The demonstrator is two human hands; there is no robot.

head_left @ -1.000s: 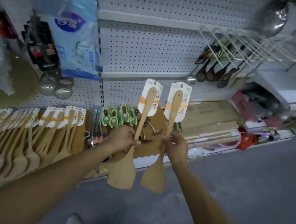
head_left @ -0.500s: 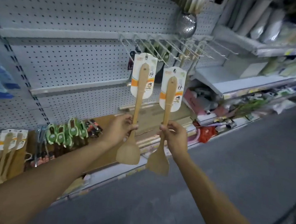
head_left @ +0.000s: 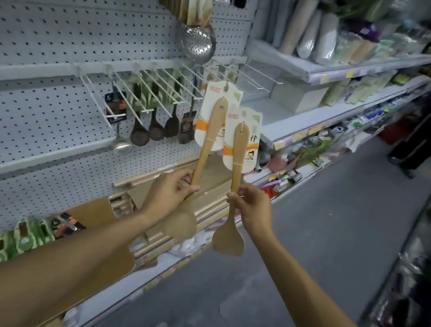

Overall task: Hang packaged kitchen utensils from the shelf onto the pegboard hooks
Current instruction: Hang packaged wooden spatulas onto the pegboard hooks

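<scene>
- Spanning the wall, the pegboard (head_left: 61,33) carries white wire hooks (head_left: 147,85).
- Below the hooks, the left hand (head_left: 169,193) grasps one carded wooden spatula (head_left: 206,140).
- Right of it, the right hand (head_left: 253,209) pinches the other wooden spatula (head_left: 237,166).

Dim, flat, cool indoor light; source not visible. Pegboard (head_left: 70,31) evenly lit, faint shadows under its hooks. Steel skimmer (head_left: 197,40) right of the pegboard carries small specular glints. Sharpest zone: card-backed wooden spatulas (head_left: 230,127) below the skimmer. Heavy motion blur far right of the pegboard, on the shelves and aisle floor. Wide-angle bowing bends shelf lines toward frame edges
</scene>
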